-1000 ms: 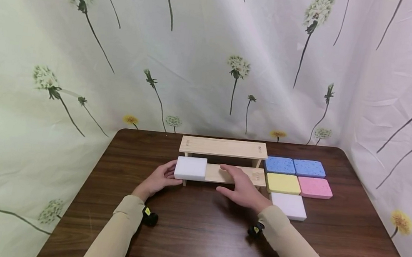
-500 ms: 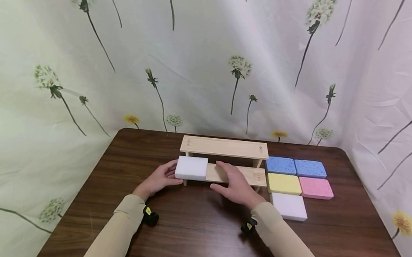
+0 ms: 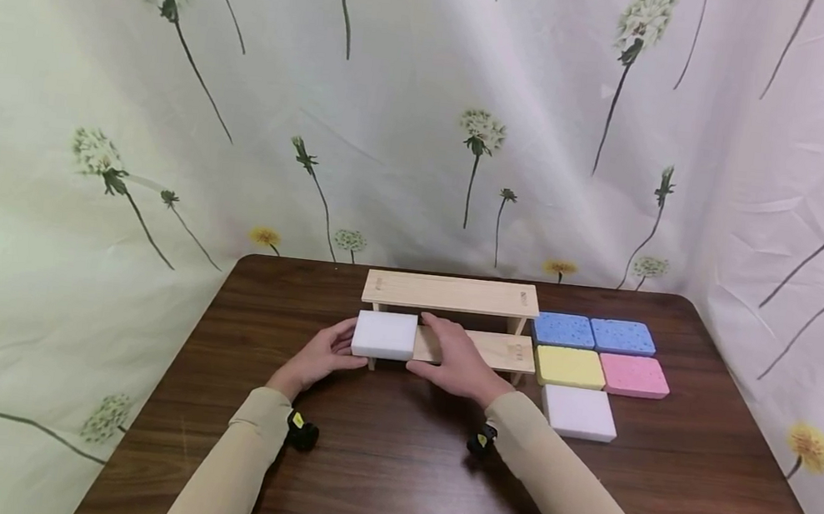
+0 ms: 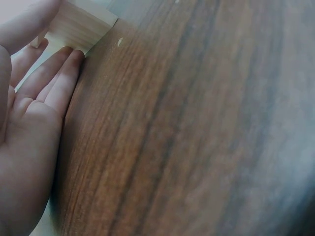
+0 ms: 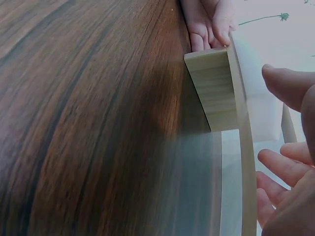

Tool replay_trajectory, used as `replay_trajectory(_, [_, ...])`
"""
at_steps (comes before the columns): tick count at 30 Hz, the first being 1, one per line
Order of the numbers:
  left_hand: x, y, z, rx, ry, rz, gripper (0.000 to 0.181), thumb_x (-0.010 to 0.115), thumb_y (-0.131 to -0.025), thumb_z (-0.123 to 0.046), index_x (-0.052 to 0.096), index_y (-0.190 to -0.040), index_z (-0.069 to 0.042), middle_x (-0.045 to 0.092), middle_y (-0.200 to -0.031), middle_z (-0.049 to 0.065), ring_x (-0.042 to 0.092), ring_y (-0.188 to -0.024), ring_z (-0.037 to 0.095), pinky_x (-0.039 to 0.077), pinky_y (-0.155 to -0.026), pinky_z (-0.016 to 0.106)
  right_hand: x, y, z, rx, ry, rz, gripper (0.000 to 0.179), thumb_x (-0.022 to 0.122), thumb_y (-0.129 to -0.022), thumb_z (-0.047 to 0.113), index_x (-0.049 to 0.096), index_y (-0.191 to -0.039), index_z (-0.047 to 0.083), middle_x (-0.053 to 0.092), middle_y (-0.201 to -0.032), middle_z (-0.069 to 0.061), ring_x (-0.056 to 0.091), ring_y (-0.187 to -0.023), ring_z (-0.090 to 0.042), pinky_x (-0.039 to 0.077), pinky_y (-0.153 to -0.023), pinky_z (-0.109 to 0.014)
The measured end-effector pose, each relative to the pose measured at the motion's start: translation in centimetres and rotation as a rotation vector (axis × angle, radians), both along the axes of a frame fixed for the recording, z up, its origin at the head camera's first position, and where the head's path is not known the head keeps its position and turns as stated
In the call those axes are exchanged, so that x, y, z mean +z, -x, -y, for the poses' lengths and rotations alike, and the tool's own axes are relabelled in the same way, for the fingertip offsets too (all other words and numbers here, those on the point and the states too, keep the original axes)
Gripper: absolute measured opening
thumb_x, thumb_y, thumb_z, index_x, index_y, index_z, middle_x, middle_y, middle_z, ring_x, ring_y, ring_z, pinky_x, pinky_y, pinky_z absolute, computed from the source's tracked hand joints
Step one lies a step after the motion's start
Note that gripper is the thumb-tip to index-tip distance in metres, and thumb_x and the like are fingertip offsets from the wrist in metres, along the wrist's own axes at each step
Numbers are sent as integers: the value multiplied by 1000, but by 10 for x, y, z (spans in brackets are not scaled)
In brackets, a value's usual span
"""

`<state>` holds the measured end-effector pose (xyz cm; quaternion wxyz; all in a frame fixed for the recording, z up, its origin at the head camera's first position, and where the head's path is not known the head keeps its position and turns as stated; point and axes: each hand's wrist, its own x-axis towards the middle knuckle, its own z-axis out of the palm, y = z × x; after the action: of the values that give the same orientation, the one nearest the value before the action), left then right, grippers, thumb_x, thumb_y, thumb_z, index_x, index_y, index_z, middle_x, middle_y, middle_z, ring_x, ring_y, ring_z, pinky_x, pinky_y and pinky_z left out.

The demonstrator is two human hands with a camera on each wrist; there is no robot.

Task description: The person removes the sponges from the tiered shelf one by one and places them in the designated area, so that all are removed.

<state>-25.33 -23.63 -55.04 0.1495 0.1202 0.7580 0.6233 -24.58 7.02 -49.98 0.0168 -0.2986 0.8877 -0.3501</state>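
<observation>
A white sponge block (image 3: 384,334) lies flat on the left end of the front, lower wooden shelf (image 3: 503,350). Beside that end rests my left hand (image 3: 321,360), its thumb near the block's front left corner. Its fingers (image 4: 54,81) are straight and lie against the shelf's end in the left wrist view. My right hand (image 3: 457,362) is spread over the shelf, just right of the block. In the right wrist view, its thumb (image 5: 283,86) stands a little apart from the white block (image 5: 258,93), and no object is in its grasp.
Behind stands a taller wooden shelf (image 3: 451,294). To the right lie two blue sponges (image 3: 563,330), a yellow sponge (image 3: 569,367), a pink sponge (image 3: 633,376) and another white block (image 3: 580,413). A flowered curtain (image 3: 411,123) borders the dark wooden table (image 3: 388,481).
My right hand has moved left along the lower shelf, close to the white block's right side. My left hand and the block have stayed in place; the view has shifted slightly.
</observation>
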Motion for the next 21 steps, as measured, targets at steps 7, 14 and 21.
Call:
replay_trajectory(7, [0, 0, 0, 10, 11, 5, 91, 83, -91, -6, 29, -164, -1, 41, -162, 24, 45, -147, 37, 45, -117, 34, -2, 4, 9, -24, -36, -40, 92, 83, -91, 39, 38, -159, -3, 51, -156, -22, 49, -141, -42, 42, -117, -57])
replay_trajectory(14, [2, 0, -1, 9, 9, 11, 91, 83, -91, -7, 28, -164, -1, 40, -163, 25, 43, -148, 38, 44, -118, 37, -2, 6, 15, -34, -47, -41, 93, 84, -90, 41, 39, -159, -2, 52, -155, -20, 51, -138, -42, 45, -113, -58])
replay_trajectory(21, [1, 0, -1, 3, -8, 8, 89, 82, -91, -5, 29, -164, 0, 41, -162, 25, 44, -147, 38, 46, -115, 31, -4, 6, 20, -73, -58, -57, 88, 85, -89, 41, 45, -156, 0, 58, -149, -19, 55, -131, -41, 47, -107, -59])
